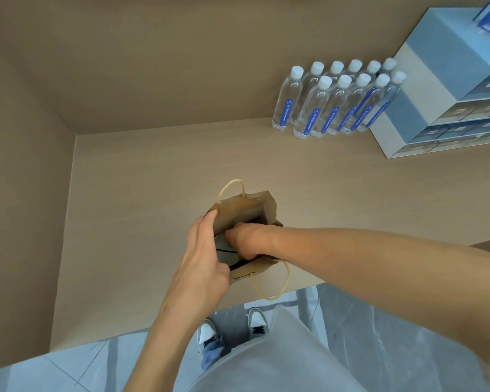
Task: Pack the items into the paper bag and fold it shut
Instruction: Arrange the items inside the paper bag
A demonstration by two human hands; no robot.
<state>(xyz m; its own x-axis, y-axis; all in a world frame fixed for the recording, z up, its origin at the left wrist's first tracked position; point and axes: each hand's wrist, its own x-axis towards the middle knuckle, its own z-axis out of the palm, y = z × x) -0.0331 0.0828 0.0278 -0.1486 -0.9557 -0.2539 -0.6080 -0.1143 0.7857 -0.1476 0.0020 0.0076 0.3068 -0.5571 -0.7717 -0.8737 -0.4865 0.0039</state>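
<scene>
A small brown paper bag (242,212) with yellow cord handles stands open on the wooden shelf (153,193), near its front edge. My left hand (203,258) grips the bag's left rim, thumb inside and fingers outside. My right hand (242,240) reaches down into the bag's mouth, fingers curled and hidden inside. A pale item with black lines (227,256) shows inside the bag beneath my right hand; I cannot tell whether the hand holds it.
Several clear water bottles (331,100) with white caps and blue labels stand at the back right. A stack of grey-blue and white boxes (441,89) sits right of them. The shelf's side wall (26,193) rises on the left. The floor and my shoes lie below the front edge.
</scene>
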